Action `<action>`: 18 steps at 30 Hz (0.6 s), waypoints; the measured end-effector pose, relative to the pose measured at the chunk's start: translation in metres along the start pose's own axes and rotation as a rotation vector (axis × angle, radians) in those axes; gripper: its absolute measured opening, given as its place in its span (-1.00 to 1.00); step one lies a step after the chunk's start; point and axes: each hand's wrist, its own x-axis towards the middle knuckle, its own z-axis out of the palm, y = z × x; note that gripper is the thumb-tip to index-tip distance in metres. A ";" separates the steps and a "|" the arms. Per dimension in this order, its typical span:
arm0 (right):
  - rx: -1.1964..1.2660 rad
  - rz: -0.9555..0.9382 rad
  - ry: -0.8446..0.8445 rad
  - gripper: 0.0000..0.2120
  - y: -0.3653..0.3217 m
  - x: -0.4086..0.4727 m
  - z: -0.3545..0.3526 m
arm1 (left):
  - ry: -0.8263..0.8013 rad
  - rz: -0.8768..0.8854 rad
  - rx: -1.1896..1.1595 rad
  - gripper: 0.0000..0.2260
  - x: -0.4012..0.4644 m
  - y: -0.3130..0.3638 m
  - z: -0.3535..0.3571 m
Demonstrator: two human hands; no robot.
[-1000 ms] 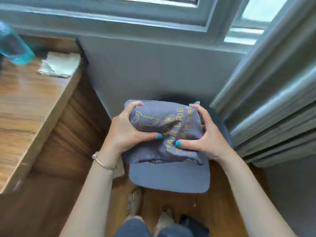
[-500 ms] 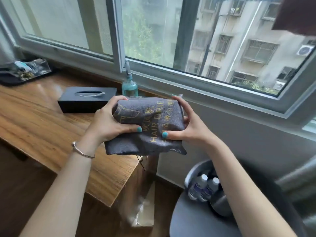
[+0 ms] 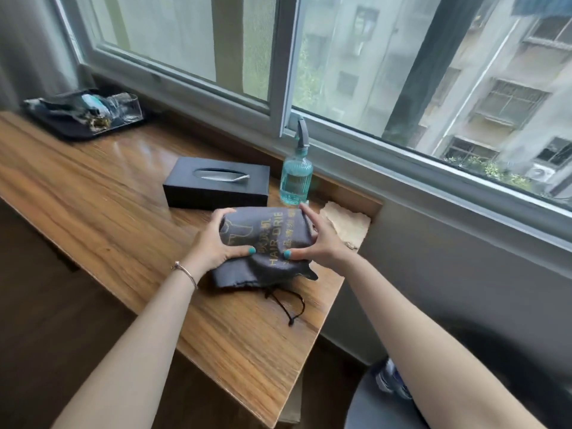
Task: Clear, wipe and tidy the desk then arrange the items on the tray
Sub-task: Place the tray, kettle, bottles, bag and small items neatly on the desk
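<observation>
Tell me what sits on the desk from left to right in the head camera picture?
black tray → tissue box → hair dryer bag, held by both hands → spray bottle → crumpled cloth

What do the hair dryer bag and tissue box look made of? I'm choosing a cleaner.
Hair dryer bag: soft grey woven fabric, matte; it creases and sags, with printed lettering. Tissue box: rigid, matte black, possibly leatherette or plastic; sharp edges, no gloss.

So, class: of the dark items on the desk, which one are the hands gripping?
The grey hair dryer pouch with yellow lettering, gripped by both hands; the black tissue box and black tray lie untouched beyond it.
</observation>
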 end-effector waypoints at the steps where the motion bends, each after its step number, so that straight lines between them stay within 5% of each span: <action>1: -0.059 0.002 -0.001 -0.02 0.007 0.001 0.005 | 0.011 -0.049 0.086 -0.17 -0.001 -0.007 0.005; 9: -0.458 -0.007 0.011 -0.19 0.032 -0.010 0.011 | 0.126 -0.192 0.463 0.01 -0.006 -0.012 0.024; 14: -0.533 0.092 -0.088 -0.30 0.014 -0.031 0.006 | -0.120 -0.338 0.617 0.06 -0.010 0.019 0.007; 18: -0.484 0.294 -0.368 -0.34 0.019 -0.084 -0.034 | -0.286 -0.287 0.922 -0.32 -0.009 0.085 -0.016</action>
